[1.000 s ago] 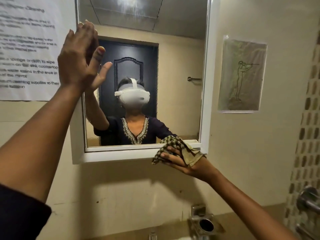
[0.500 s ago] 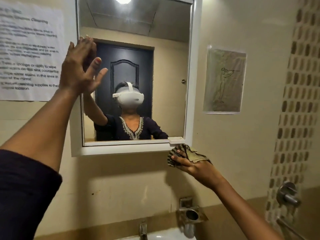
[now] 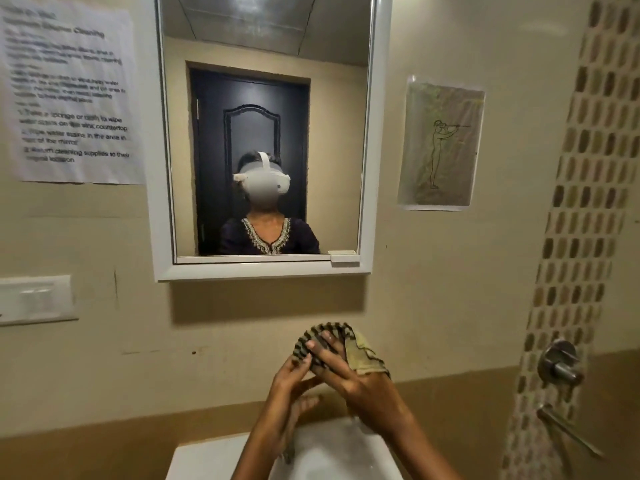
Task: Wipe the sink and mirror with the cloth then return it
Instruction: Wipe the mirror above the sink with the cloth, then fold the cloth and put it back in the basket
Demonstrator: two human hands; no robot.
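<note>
A checked olive-and-black cloth is bunched up in front of the wall, below the mirror and above the sink. My right hand grips it from the right, fingers spread over its front. My left hand comes up from below left, and its upper fingers pinch the cloth's left edge. The white-framed mirror hangs above and reflects a person wearing a white headset. The white sink shows at the bottom edge, partly hidden by both forearms.
A printed notice is taped left of the mirror, a drawing sheet right of it. A white switch plate sits at far left. On the right tiled wall are a metal valve and a rail.
My left hand has dropped from the mirror's left edge to the cloth. My right hand has lowered the cloth from the mirror's bottom corner to above the sink. The view has shifted right.
</note>
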